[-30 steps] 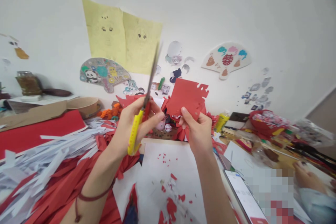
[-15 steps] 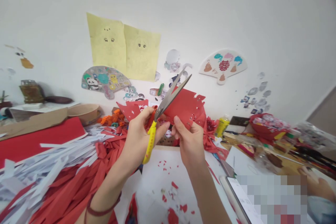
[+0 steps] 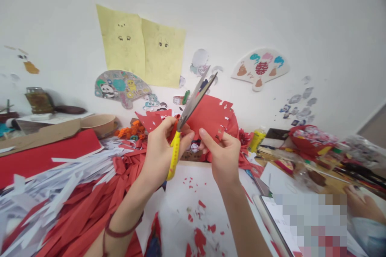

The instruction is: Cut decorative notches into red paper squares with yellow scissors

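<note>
My left hand [image 3: 163,148] is closed around a pair of scissors [image 3: 175,156] with a yellow handle. The metal blades point up and to the right, slightly parted, in front of the red paper. Between the fingers of my right hand [image 3: 224,154] is a sheet of red paper [image 3: 208,116], held up off the table with small notches and holes cut along its right side. The left fingertips come close to the paper's lower left edge; whether they touch it is hard to tell. Below both hands, red paper scraps [image 3: 199,239] lie on a white surface [image 3: 177,204].
White paper strips [image 3: 69,184] and red paper strips [image 3: 99,204] are heaped at the left. A yellow bottle [image 3: 257,139] and a red basket [image 3: 310,144] stand toward the right back. Another person's hand [image 3: 363,204] is at the far right. The wall [image 3: 211,0] rises behind.
The scissor blades have drawn closer together, and their tips sit a little higher in view. My right hand has shifted slightly right. The whole view has tilted slightly.
</note>
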`<state>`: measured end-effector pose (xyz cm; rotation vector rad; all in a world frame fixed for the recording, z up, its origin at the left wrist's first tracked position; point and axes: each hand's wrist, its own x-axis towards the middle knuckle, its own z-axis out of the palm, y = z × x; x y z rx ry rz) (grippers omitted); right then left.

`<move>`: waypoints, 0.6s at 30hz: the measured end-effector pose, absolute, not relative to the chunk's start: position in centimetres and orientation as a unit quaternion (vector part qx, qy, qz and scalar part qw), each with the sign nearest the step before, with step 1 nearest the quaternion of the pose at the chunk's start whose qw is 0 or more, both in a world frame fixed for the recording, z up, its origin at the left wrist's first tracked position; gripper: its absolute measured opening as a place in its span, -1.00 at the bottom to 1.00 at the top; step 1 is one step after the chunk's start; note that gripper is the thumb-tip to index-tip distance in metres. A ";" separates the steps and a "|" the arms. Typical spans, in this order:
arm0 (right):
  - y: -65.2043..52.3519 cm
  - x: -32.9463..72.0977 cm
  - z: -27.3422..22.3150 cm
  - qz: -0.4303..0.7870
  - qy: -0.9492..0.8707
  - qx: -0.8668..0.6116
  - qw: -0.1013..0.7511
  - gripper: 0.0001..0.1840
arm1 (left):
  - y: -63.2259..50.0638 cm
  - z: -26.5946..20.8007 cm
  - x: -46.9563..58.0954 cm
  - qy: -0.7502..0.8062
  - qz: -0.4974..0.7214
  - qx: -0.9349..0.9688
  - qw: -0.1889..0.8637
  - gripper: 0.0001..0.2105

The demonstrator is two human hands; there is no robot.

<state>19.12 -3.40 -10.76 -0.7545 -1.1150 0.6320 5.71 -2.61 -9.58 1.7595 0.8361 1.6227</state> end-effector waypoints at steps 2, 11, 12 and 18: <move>-3.5 19.0 -10.8 0.278 -0.502 -0.343 0.744 -0.72 | -2.7 -9.6 5.8 0.327 0.614 0.658 0.289 -0.79; -3.2 18.7 -11.3 0.235 -0.459 -0.337 0.788 -0.69 | -2.7 -9.7 5.9 0.347 0.625 0.651 0.257 -0.78; -3.1 18.9 -11.3 0.227 -0.442 -0.333 0.801 -0.69 | -2.7 -9.7 5.8 0.351 0.625 0.650 0.252 -0.78; -2.5 20.6 -10.8 0.201 -0.385 -0.298 0.850 -0.72 | -2.4 -9.6 4.8 0.365 0.617 0.650 0.254 -0.76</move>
